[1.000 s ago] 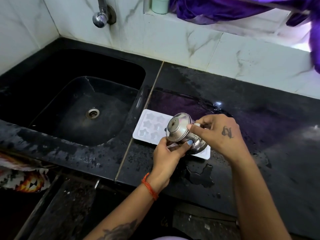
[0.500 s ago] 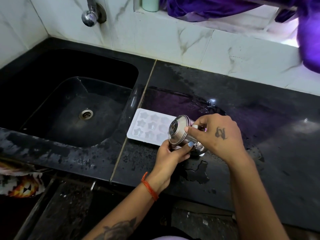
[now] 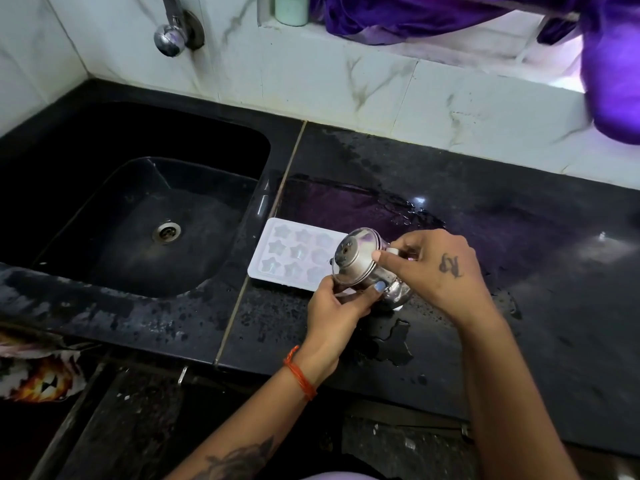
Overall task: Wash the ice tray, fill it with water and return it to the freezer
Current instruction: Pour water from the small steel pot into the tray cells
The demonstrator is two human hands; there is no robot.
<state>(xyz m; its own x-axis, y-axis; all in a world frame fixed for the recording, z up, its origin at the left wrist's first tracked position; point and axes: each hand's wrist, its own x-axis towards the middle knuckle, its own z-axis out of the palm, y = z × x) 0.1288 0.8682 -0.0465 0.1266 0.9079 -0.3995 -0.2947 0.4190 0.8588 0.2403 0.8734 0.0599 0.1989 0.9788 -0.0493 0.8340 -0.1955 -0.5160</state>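
A white ice tray (image 3: 294,252) with star-shaped cells lies flat on the black wet counter (image 3: 519,271), just right of the sink. A small steel kettle (image 3: 360,261) with a lid is tilted over the tray's right end, hiding that end. My left hand (image 3: 337,308) grips the kettle's body from below, thumb across its side. My right hand (image 3: 436,268) holds the kettle from the right, at its handle side, index finger on the lid rim. Whether water is running out of it cannot be made out.
A black sink (image 3: 138,216) with a metal drain (image 3: 167,232) lies to the left, a tap (image 3: 171,36) on the marble wall above it. A puddle (image 3: 388,341) sits near the counter's front edge. Purple cloth (image 3: 613,71) hangs at the back right.
The kettle stays tilted over the tray's right end in both hands, with little movement. The view has shifted slightly.
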